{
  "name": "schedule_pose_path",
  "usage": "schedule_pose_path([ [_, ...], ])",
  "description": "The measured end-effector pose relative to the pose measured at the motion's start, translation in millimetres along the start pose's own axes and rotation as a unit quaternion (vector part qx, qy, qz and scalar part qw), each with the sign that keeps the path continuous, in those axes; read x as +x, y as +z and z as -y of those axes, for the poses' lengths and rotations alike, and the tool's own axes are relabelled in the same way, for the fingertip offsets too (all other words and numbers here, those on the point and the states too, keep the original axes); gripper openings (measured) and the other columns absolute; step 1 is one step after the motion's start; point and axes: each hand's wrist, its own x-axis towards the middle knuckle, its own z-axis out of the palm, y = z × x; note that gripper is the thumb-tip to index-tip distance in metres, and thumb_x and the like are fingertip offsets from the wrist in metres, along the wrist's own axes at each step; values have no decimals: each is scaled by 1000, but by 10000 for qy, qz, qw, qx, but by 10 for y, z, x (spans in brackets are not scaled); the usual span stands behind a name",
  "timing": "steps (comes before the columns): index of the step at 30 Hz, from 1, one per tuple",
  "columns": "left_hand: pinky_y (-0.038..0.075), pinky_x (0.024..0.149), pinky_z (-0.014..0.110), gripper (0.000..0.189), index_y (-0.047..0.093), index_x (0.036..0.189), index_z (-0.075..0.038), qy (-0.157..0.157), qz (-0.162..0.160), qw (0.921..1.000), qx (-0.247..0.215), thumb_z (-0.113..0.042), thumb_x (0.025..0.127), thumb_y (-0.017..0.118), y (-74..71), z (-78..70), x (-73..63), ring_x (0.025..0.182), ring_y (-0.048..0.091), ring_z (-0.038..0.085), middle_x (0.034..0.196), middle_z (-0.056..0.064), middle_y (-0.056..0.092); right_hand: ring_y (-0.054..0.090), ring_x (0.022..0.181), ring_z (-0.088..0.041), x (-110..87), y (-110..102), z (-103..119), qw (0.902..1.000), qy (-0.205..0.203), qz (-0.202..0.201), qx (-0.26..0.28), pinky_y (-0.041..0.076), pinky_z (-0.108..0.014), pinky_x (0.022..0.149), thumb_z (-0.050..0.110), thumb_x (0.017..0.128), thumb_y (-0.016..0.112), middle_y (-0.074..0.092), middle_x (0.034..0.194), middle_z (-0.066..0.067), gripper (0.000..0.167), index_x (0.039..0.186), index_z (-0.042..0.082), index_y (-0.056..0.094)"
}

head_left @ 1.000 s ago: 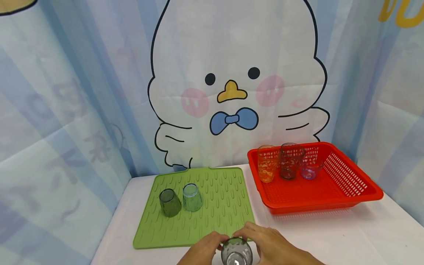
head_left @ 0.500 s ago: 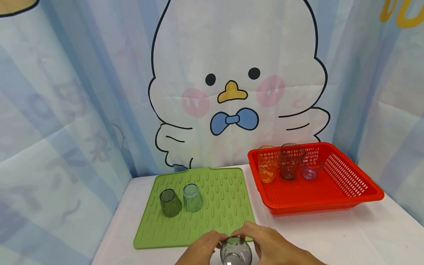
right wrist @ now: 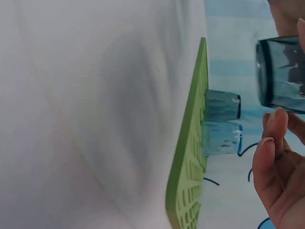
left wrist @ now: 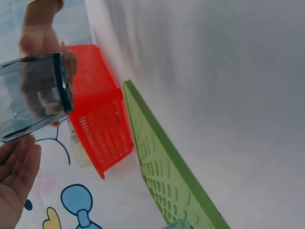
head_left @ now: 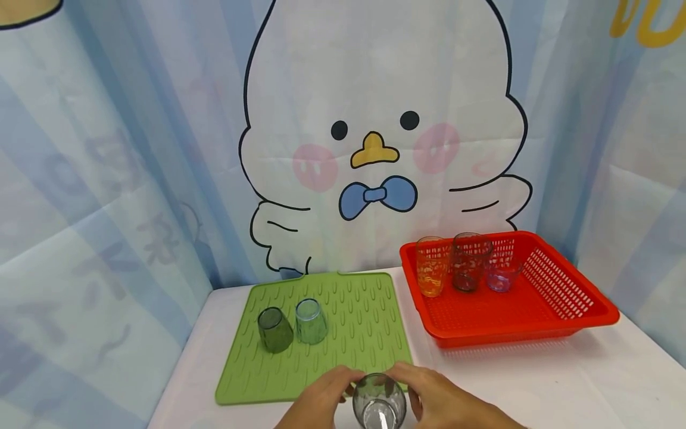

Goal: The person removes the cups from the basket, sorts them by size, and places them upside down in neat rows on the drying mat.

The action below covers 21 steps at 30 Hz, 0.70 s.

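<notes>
A smoky grey drinking glass (head_left: 379,404) is held between both hands at the near edge of the head view. My left hand (head_left: 320,398) grips its left side and my right hand (head_left: 440,394) its right side, fingertips near the far rim. In the left wrist view, the see-through glass (left wrist: 33,95) is raised off the table, with the left hand (left wrist: 16,179) against its wall. The right wrist view shows the glass (right wrist: 285,74) beside the bent fingers of the right hand (right wrist: 281,167).
On the green ribbed mat (head_left: 359,333) stand a dark green glass (head_left: 276,330) and a pale blue glass (head_left: 311,322). To the right, a red plastic basket (head_left: 514,333) contains an orange-tinted glass (head_left: 430,268), a clear mug (head_left: 467,262) and a purplish glass bowl (head_left: 501,277).
The glass has risen slightly in the head view and more of its inside shows. Both hands shift a little with it, the left one slightly leftward. The mat and basket contents stay put.
</notes>
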Motion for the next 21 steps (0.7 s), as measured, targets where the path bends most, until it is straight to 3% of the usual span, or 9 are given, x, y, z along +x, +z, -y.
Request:
schedule_pose_path([
  [3, 55, 81, 18, 72, 53, 133, -6, 256, -148, 9996, -34, -42, 80, 84, -2, -10, 23, 101, 58, 1, 118, 5, 61, 60, 121, -17, 27, 63, -17, 9946, 63, 247, 1008, 49, -25, 100, 29, 81, 86, 63, 135, 4, 68, 141, 28, 54],
  [6, 54, 82, 16, 73, 51, 134, -6, 513, -230, 9984, -9, -40, 79, 85, 7, -9, 46, 100, 58, 2, 117, 6, 60, 54, 133, -21, 56, 120, -38, 9840, 159, 457, 1717, 43, -24, 108, 21, 83, 83, 57, 145, 1, 72, 146, 25, 50],
  [11, 53, 81, 12, 72, 50, 133, -4, 779, -245, 9966, 92, -39, 80, 85, 22, -3, 69, 100, 59, 3, 117, 8, 60, 54, 133, -19, 73, 164, -100, 9849, 129, 443, 1671, 43, -22, 107, 21, 86, 80, 56, 147, 2, 71, 149, 26, 48],
  [21, 55, 81, 17, 71, 50, 134, -5, 511, -68, 9983, -273, -36, 81, 85, 36, -24, 73, 102, 58, 3, 119, 9, 59, 51, 137, -21, 57, 193, -145, 9794, 9, 585, 1932, 40, -22, 110, 18, 90, 75, 52, 151, 1, 70, 152, 25, 43],
])
